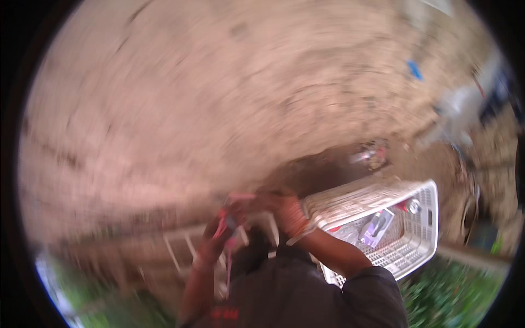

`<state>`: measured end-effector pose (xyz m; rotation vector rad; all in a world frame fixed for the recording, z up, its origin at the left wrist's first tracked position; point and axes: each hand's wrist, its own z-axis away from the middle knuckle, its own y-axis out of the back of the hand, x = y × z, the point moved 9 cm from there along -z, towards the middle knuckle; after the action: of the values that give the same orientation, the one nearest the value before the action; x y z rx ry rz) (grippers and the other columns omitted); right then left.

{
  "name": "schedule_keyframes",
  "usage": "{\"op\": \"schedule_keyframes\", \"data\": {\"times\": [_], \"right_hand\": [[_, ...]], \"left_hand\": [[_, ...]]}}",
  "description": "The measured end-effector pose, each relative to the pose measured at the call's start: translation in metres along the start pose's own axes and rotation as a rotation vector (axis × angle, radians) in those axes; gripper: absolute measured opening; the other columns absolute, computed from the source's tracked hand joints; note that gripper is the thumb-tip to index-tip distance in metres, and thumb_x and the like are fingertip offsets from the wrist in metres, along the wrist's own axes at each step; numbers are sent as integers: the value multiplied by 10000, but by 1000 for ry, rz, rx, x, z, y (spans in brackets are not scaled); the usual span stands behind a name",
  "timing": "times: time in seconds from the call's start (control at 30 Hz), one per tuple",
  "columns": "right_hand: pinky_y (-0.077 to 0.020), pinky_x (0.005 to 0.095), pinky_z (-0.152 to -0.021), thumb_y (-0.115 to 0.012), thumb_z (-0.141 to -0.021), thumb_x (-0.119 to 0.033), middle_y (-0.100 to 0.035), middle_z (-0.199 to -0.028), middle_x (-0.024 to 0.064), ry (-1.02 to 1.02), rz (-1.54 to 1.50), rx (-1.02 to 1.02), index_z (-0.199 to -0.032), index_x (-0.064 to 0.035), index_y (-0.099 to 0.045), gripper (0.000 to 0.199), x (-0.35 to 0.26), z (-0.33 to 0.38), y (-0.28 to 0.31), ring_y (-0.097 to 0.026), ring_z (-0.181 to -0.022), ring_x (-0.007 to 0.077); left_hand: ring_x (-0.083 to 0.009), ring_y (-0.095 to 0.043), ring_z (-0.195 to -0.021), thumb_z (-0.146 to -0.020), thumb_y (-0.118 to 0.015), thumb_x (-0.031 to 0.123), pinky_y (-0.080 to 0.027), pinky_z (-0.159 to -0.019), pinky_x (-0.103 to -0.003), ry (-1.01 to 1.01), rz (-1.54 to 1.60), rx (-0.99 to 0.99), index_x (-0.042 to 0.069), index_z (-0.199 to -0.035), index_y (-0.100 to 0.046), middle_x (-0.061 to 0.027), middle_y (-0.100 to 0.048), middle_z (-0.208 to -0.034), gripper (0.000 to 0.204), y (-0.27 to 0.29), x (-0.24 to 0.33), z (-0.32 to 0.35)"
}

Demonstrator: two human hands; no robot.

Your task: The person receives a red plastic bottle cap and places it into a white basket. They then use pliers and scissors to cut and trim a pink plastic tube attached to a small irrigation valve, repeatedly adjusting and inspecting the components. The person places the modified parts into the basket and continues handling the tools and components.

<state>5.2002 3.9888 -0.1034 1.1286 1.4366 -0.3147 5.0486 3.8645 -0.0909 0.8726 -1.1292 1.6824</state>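
Observation:
Both my hands meet low in the middle of the picture, in front of my dark shirt, and motion smears them. My left hand (234, 212) is closed round a soft pink strip (222, 223); a thin pink length hangs below it. My right hand (276, 206) touches the left, its fingers bent inward and closed, with a pink bit showing between the two hands. What the right fingers pinch is too blurred to make out. Pinkish-orange bands and a pale bangle (302, 232) circle my right wrist.
To my right a white plastic basket (432, 218) leans tilted, holding a purple-and-white package (376, 228) and a can-like item (412, 206). A dark hollow lies beyond it in the bare earth (180, 98). Clear plastic (456, 112) and a blue scrap (415, 70) lie far right.

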Motion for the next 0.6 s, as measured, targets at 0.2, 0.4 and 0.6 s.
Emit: {"op": "schedule_keyframes", "data": {"times": [0.2, 0.4, 0.6], "right_hand": [[-530, 344, -979, -657, -999, -330, -730, -1105, 77, -666, -1044, -274, -1300, -46, -666, 414, -71, 46, -138, -689, -1058, 174], [-560, 348, -809, -627, -1029, -230, -700, -1024, 86, -392, -308, -785, -1226, -7, -619, 297, -110, 105, -251, -678, -954, 204], [-551, 435, -715, -611, -932, -20, -662, -955, 159, -64, 49, -798, -1143, -19, -649, 214, -172, 75, -331, -675, -852, 297]], "left_hand": [[-127, -663, -936, -980, -714, 232, -540, -821, -303, 96, 240, 100, -10, -1276, -628, -60, -693, -1063, 392, 59, -28, 102], [-165, -673, -915, -959, -704, 189, -536, -808, -307, 88, 538, -7, -23, -1175, -640, -81, -668, -1028, 309, 103, -73, 183], [-149, -649, -1023, -945, -738, 226, -529, -873, -297, -83, 613, 117, -26, -1238, -633, -78, -642, -1140, 400, 175, -78, 264]]}}
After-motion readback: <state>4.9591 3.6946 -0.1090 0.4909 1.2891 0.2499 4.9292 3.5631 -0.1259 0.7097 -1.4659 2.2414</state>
